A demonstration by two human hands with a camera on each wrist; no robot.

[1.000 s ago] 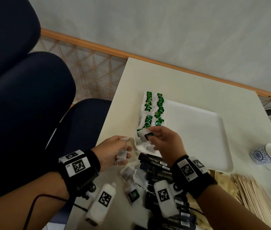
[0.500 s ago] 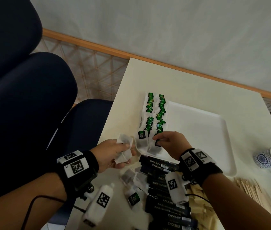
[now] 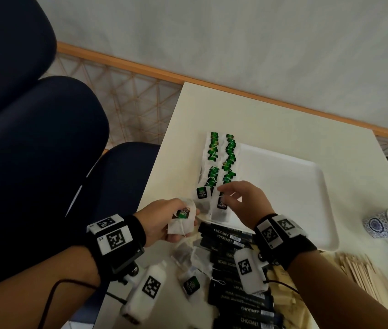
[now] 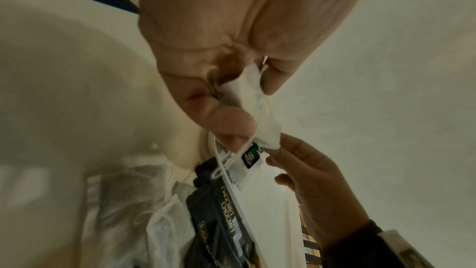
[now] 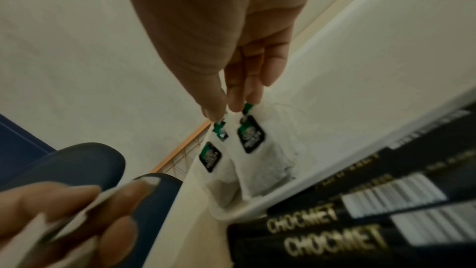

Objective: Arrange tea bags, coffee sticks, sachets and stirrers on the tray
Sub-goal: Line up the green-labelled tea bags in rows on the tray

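A white tray [image 3: 295, 198] lies on the table with two rows of green-tagged tea bags [image 3: 221, 160] along its left side. My right hand [image 3: 223, 194] hovers over the near end of the right row. Its fingers [image 5: 247, 93] are straight, and their tips are at the tag of the nearest laid tea bag [image 5: 251, 136]. My left hand [image 3: 188, 224] pinches one more tea bag [image 3: 178, 227] between thumb and fingers, just left of the tray's near corner. In the left wrist view this held tea bag [image 4: 255, 97] is crumpled in that grip.
Black coffee sticks [image 3: 226, 236] are piled in front of the tray, with loose tea bags [image 3: 190, 281] to their left. Pale sachets [image 3: 283, 295] and wooden stirrers [image 3: 366, 276] lie to the right. Patterned cups [image 3: 387, 224] stand at the right edge. A dark blue chair [image 3: 34, 162] is on the left.
My right hand has laid its tea bag at the near end of the right row and let go. My left hand has lifted its tea bag closer to the tray.
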